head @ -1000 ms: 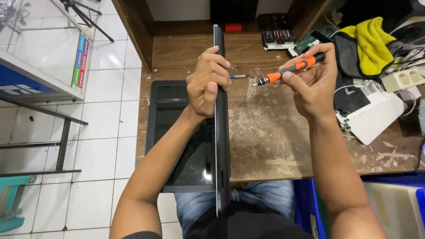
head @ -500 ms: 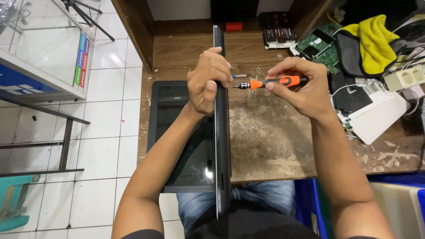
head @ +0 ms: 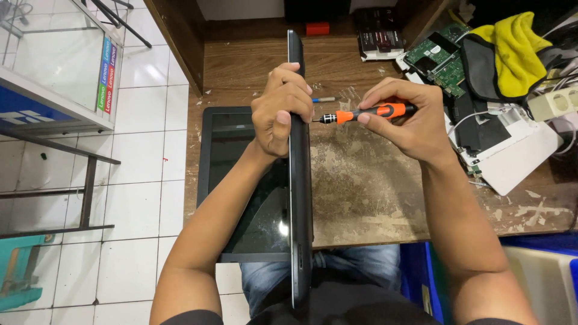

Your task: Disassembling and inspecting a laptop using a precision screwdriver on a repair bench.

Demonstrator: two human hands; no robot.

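- Head view: our left hand [head: 282, 111] clamps the laptop base [head: 299, 180], stood on edge over the table [head: 373, 192], lid [head: 241, 180] flat left.
- Right hand [head: 404, 117] pinches the orange screwdriver [head: 367, 112], tip at the base's face.
- We keep the bit square to the base, press firm, turn slow.

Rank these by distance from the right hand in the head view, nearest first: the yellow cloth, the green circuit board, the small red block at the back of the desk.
From the right hand:
1. Green circuit board, just beyond the hand, toward the desk's right.
2. Yellow cloth, farther right, on the clutter pile.
3. Small red block, at the back edge, to the left.
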